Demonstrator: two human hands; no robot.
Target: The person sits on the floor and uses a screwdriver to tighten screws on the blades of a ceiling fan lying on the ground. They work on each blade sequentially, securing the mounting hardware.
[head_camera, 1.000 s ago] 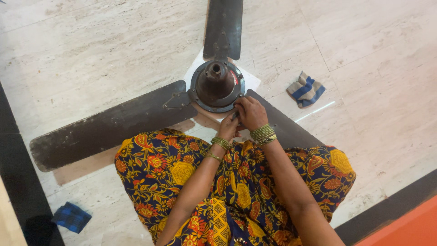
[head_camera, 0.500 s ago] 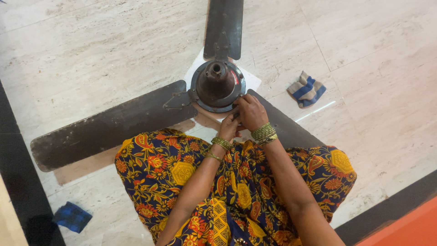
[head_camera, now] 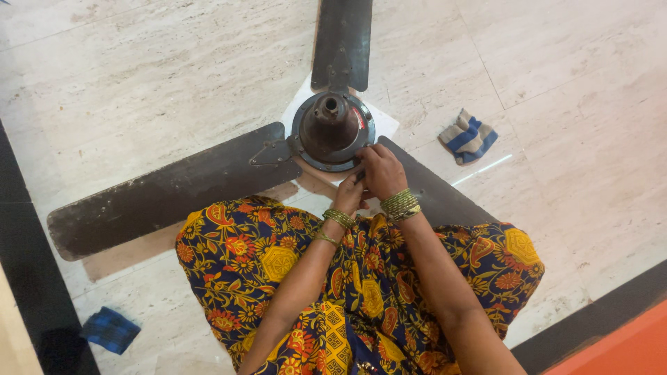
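Dark ceiling fan (head_camera: 332,128) flat on floor (head_camera: 139,83), hub up, one blade pointing away; left hand (head_camera: 349,196) and right hand (head_camera: 381,170) together at hub's near rim, grip unclear; open floor around.

light: bright, even | shadows: soft beneath my arms | glare: faint streak on floor (head_camera: 479,169) | focus: sharp, no blur

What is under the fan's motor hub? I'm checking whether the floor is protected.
A white sheet shows beneath the motor hub, with its corners sticking out on the floor. Its middle is covered.
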